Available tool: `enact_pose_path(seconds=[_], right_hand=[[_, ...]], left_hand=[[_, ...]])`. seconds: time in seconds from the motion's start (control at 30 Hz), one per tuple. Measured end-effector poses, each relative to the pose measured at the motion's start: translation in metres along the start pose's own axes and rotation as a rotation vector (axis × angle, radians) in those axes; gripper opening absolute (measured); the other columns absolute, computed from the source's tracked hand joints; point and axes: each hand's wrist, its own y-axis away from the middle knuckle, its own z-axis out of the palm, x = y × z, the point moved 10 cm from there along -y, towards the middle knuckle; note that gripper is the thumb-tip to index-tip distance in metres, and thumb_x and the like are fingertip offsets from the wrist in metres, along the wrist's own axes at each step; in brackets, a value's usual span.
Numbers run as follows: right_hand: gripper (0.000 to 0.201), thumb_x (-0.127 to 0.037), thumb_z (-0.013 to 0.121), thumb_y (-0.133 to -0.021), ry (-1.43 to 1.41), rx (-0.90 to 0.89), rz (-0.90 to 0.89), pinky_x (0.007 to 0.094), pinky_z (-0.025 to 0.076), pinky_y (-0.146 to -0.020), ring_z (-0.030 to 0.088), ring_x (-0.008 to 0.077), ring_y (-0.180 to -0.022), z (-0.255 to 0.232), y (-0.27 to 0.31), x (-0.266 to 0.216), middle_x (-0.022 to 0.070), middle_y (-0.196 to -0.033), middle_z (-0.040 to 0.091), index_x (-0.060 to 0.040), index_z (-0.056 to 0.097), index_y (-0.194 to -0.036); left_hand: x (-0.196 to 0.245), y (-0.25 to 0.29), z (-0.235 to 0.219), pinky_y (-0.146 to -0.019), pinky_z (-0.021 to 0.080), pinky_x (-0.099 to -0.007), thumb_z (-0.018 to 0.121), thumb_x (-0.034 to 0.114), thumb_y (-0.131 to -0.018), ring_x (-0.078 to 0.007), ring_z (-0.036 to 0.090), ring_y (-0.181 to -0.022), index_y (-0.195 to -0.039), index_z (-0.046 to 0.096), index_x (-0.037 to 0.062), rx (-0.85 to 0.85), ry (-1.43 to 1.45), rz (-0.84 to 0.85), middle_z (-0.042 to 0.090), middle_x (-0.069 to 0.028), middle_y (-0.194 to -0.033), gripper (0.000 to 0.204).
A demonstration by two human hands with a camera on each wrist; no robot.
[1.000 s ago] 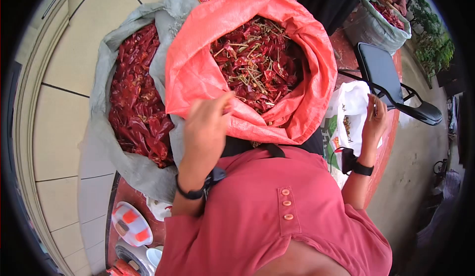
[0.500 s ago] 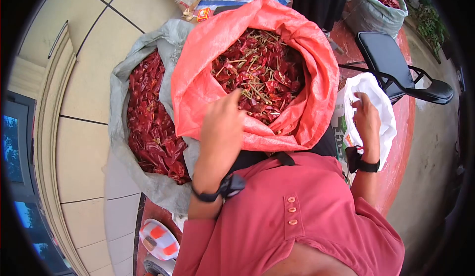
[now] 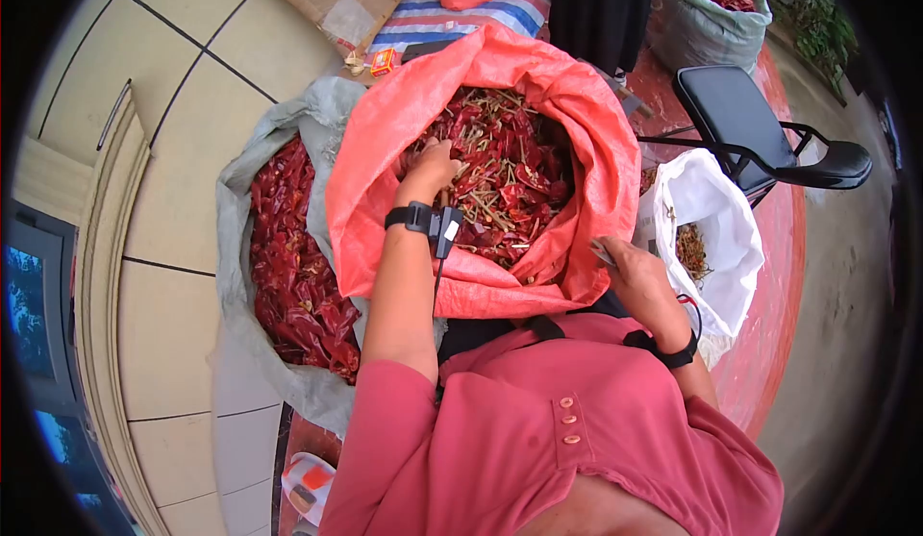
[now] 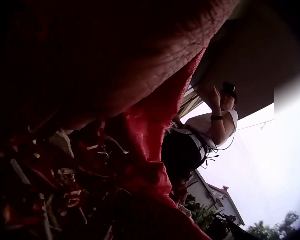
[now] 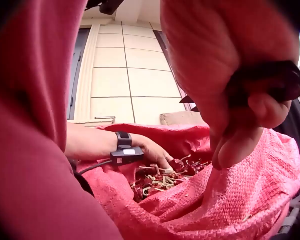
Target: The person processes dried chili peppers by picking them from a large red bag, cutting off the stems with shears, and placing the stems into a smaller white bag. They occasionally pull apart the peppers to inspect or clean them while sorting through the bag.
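Observation:
My left hand [image 3: 430, 166] reaches into the pink-red woven sack [image 3: 385, 113], with its fingers down among dried red chilies and loose stems [image 3: 486, 209]. In the right wrist view that left hand [image 5: 155, 152] rests on the chilies, fingers pointing down. My right hand [image 3: 642, 278] is at the sack's near right rim and grips dark-handled scissors [image 5: 270, 82]. A finger passes by the handle loop, and pointed dark blade tips stick out to the left of the palm. The left wrist view is mostly darkened by the palm [image 4: 155, 70].
A grey sack [image 3: 293, 382] of red chilies [image 3: 298, 257] stands left. At right is a white bag [image 3: 735, 286] with stems inside, beside a black chair [image 3: 731, 118]. Another full sack [image 3: 711, 31] stands behind. A person [image 4: 215, 122] appears in the left wrist view.
My left hand has moved forward from the sack's near rim into the chilies. The right hand has come from over the white bag leftward to the pink-red sack's rim, keeping the scissors.

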Motion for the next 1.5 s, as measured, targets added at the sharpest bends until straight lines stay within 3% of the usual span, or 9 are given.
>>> enact_pose_path(seconds=[0.1, 0.2, 0.33, 0.43, 0.67, 1.0, 1.13, 1.23, 1.5], right_hand=[[0.024, -0.003, 0.052, -0.082, -0.016, -0.044, -0.030, 0.0471, 0.049, -0.067, 0.063, 0.0379, -0.083, 0.010, -0.003, -0.007, 0.0176, -0.089, 0.064, -0.0065, 0.056, -0.106], [0.025, -0.005, 0.054, -0.084, -0.024, -0.129, -0.052, 0.0454, 0.049, -0.069, 0.062, 0.0381, -0.086, 0.026, -0.011, -0.016, 0.0187, -0.092, 0.063, -0.0057, 0.056, -0.108], [0.024, -0.010, 0.059, -0.087, -0.134, -0.044, -0.221, 0.0399, 0.050, -0.066, 0.065, 0.0334, -0.080, 0.036, -0.031, -0.033, 0.0144, -0.088, 0.065, -0.0054, 0.058, -0.110], [0.026, -0.014, 0.064, -0.086, -0.515, 0.006, -0.133, 0.0385, 0.048, -0.060, 0.063, 0.0292, -0.072, 0.053, -0.067, -0.034, 0.0099, -0.083, 0.064, -0.0043, 0.058, -0.110], [0.018, -0.013, 0.069, -0.087, -1.442, 0.022, 0.280, 0.0198, 0.026, -0.041, 0.036, 0.0021, -0.046, 0.094, -0.118, -0.050, -0.0063, -0.072, 0.053, -0.0066, 0.062, -0.102], [0.003, -0.009, 0.065, -0.089, -1.318, 0.145, 0.078, 0.0181, 0.033, -0.051, 0.043, 0.0017, -0.058, 0.064, -0.125, -0.065, -0.0042, -0.078, 0.058, -0.0058, 0.064, -0.091], [0.004, -0.008, 0.062, -0.091, -1.210, 0.003, 0.021, 0.0204, 0.036, -0.054, 0.046, 0.0043, -0.063, 0.052, -0.120, -0.073, -0.0040, -0.077, 0.053, -0.0054, 0.060, -0.093], [0.008, -0.006, 0.062, -0.089, -0.845, 0.180, -0.335, 0.0258, 0.043, -0.063, 0.051, 0.0121, -0.070, 0.024, -0.119, -0.092, 0.0011, -0.083, 0.054, -0.0031, 0.059, -0.095], [0.013, -0.004, 0.064, -0.083, -0.467, 0.217, -0.382, 0.0355, 0.048, -0.072, 0.061, 0.0293, -0.083, -0.009, -0.104, -0.119, 0.0124, -0.089, 0.058, -0.0029, 0.062, -0.096]], left_hand=[[0.020, 0.032, 0.000, -0.094, 0.044, -0.0435, 0.063, 0.029, -0.086, -0.0408, 0.054, -0.110, -0.115, 0.057, -0.0025, 0.134, 0.039, 0.132, 0.055, -0.0252, -0.119, 0.043], [0.034, 0.079, -0.012, -0.086, 0.047, -0.0464, 0.062, 0.027, -0.087, -0.0394, 0.057, -0.103, -0.114, 0.060, 0.0030, 0.185, 0.109, -0.015, 0.055, -0.0220, -0.113, 0.036], [0.049, 0.111, -0.017, -0.083, 0.047, -0.0454, 0.062, 0.021, -0.087, -0.0376, 0.057, -0.099, -0.123, 0.058, 0.0080, 0.309, 0.117, 0.081, 0.056, -0.0179, -0.107, 0.039], [0.056, 0.124, -0.029, -0.083, 0.047, -0.0443, 0.063, 0.019, -0.086, -0.0359, 0.055, -0.097, -0.127, 0.057, 0.0095, 0.489, -0.010, 0.079, 0.057, -0.0152, -0.107, 0.042], [0.068, 0.136, -0.038, -0.077, 0.046, -0.0415, 0.061, 0.021, -0.084, -0.0286, 0.052, -0.093, -0.128, 0.056, 0.0088, 0.601, -0.153, 0.074, 0.057, -0.0115, -0.099, 0.045], [0.081, 0.154, -0.061, -0.095, 0.041, -0.0415, 0.075, 0.014, -0.074, -0.0295, 0.050, -0.116, -0.129, 0.054, 0.0108, 0.732, 0.225, 0.316, 0.057, -0.0119, -0.119, 0.059], [0.080, 0.142, -0.055, -0.090, 0.046, -0.0373, 0.076, 0.013, -0.075, -0.0295, 0.059, -0.102, -0.128, 0.048, 0.0054, 0.492, 0.514, 0.386, 0.062, -0.0131, -0.106, 0.061], [0.074, 0.134, -0.044, -0.089, 0.047, -0.0356, 0.074, 0.010, -0.078, -0.0245, 0.060, -0.102, -0.122, 0.050, 0.0024, 0.321, 0.754, 0.328, 0.062, -0.0122, -0.107, 0.050], [0.087, 0.142, -0.050, -0.089, 0.047, -0.0340, 0.069, 0.012, -0.084, -0.0215, 0.060, -0.104, -0.121, 0.048, -0.0017, 0.147, 0.855, 0.351, 0.062, -0.0148, -0.112, 0.044]])
